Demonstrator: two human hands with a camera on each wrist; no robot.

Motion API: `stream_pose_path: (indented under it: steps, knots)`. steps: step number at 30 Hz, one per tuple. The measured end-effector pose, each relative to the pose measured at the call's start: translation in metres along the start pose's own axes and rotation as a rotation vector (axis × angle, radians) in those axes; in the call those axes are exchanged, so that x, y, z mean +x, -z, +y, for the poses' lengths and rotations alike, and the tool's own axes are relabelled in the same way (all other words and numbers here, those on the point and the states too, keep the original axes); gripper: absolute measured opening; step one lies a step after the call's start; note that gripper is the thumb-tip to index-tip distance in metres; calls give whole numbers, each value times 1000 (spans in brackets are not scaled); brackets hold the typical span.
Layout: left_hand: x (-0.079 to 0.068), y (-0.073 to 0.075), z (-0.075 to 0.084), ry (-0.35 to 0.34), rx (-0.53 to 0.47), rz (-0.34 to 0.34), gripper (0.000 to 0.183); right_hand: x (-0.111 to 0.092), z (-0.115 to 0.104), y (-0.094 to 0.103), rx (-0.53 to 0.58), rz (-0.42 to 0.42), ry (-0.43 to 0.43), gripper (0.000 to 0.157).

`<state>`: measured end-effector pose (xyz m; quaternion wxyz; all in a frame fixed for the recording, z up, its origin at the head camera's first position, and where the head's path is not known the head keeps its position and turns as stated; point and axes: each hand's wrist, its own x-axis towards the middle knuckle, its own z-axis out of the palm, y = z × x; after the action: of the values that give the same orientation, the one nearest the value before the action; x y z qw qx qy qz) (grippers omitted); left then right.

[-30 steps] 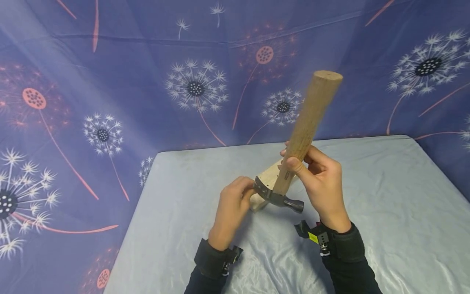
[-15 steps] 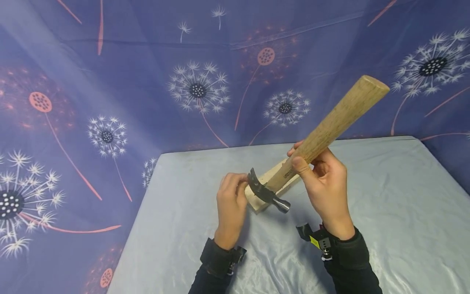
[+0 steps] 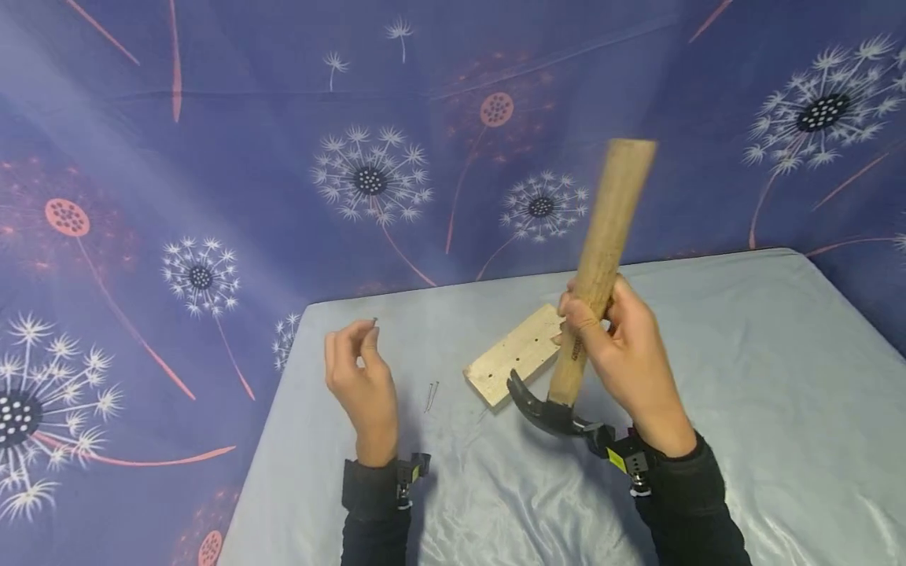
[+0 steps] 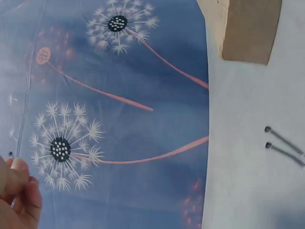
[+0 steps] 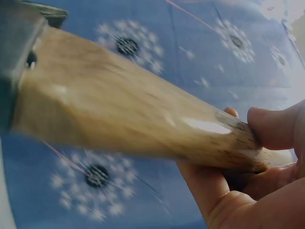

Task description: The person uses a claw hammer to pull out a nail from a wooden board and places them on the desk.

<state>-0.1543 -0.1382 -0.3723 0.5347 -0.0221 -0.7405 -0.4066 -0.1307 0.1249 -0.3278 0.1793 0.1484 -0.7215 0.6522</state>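
My right hand (image 3: 630, 358) grips a claw hammer (image 3: 602, 236) by its wooden handle, head down and handle end up. In the right wrist view, my thumb and fingers wrap the handle (image 5: 119, 105). A pale wooden block (image 3: 506, 358) with several dark dots lies just left of the hammer, partly hidden by it and the right hand. Left of the block, my left hand (image 3: 362, 385) is raised and pinches a nail (image 3: 375, 320); only its dark head end shows. Two nails (image 3: 430, 397) lie on the table between the left hand and the block.
A pale satin-like cloth (image 3: 764, 377) covers the table. Behind it hangs a blue curtain (image 3: 425, 157) printed with dandelions, meeting the table's far and left edges. Camera straps circle both wrists.
My left hand has moved left, away from the block, pinching a nail. The hammer has tipped first right, then back upright, its head now lower. The block and two nails are uncovered.
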Motion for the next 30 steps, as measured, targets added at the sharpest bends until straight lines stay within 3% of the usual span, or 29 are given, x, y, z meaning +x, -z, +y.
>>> stream_pose_path:
  steps: [3,8,10,12,16,19,23,30]
  knots:
    - [1,1,-4,18,-5,-88,11,2,-1,9,20,66,45,23]
    - [-11,-1,-25,66,0,-198,8,3,-1,14,-70,65,20,24]
    - [-16,-1,-34,113,50,-285,9,3,-1,17,-63,72,13,24]
    - [-22,0,-42,195,126,-428,11,3,-2,20,-17,87,14,25]
    - [-39,3,-54,398,331,-806,10,3,-2,25,53,103,23,25]
    - [-48,2,-57,506,414,-993,15,3,-2,25,41,107,5,26]
    - [-53,-2,-57,566,474,-1074,18,3,-1,25,-6,118,-11,29]
    - [-54,-3,-58,583,573,-1102,22,5,1,24,-11,108,23,29]
